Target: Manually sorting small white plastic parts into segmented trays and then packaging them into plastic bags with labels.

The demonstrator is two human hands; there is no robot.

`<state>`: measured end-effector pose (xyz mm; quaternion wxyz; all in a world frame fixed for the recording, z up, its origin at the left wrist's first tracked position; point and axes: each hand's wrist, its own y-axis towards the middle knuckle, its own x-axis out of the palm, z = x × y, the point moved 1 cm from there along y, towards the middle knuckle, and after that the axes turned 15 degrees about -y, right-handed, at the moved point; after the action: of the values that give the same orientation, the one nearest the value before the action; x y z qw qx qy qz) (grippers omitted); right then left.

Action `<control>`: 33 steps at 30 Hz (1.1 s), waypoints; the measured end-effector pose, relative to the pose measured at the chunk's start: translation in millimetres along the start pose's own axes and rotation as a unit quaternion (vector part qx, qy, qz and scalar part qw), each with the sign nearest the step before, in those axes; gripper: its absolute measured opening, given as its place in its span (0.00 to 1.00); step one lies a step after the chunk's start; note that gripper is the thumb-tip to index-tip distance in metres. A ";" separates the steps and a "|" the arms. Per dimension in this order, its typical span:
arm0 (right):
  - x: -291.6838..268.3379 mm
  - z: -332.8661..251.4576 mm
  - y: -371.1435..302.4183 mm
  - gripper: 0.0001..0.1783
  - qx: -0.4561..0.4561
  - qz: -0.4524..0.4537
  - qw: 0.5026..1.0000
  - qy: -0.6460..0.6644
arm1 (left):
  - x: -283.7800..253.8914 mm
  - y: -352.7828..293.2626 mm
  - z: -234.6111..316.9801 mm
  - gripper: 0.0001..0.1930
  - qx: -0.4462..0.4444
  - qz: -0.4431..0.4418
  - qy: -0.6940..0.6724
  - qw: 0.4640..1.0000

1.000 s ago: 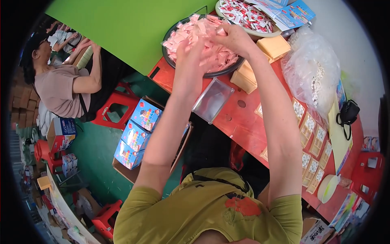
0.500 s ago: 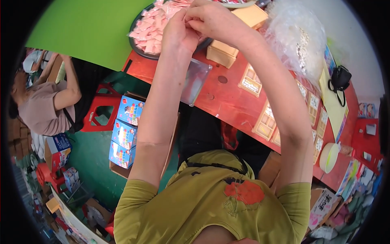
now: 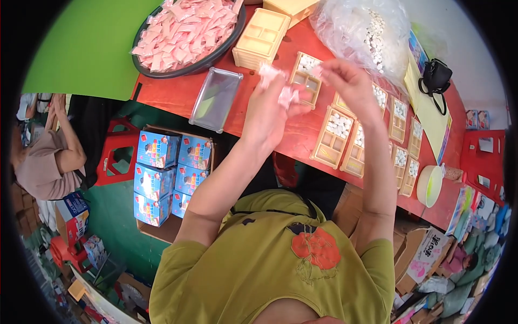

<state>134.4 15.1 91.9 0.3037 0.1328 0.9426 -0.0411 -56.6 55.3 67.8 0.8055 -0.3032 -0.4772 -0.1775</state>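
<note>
Several small pink packets [image 3: 287, 96] are in my left hand [image 3: 263, 116], its fingers curled round them over the table's near part. My right hand [image 3: 353, 89] pinches one pink packet [image 3: 317, 72] at its fingertips. Beneath it lies a cream compartment tray [image 3: 305, 86] with small white pieces in its far section. More such trays stand to the right, among them a near tray [image 3: 330, 141], with white pieces in their far sections. A large dark basin [image 3: 237, 40] at the far left is heaped with pink packets [image 3: 186, 35].
A clear plastic lid or box [image 3: 216, 100] lies left of my left hand. Behind it stand stacked empty trays [image 3: 261, 38]. A plastic bag [image 3: 359, 27] of white pieces is at the back; a pale bowl [image 3: 429, 186] sits right. Blue boxes [image 3: 156, 178] fill a carton below. Another person sits left.
Both hands have come back from the basin toward me and moved apart. My left hand now holds pink packets, and my right hand has moved over a tray with one packet.
</note>
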 end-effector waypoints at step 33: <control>-15.4 43.3 -96.4 0.08 -0.083 0.170 0.955 -0.227 | -5.5 -17.9 -72.4 0.16 -0.258 -0.049 0.173 0.949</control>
<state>144.2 -87.8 65.4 0.5223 0.2524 0.8123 0.0607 -21.8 -5.9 42.6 0.7600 -0.4420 -0.2828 -0.3834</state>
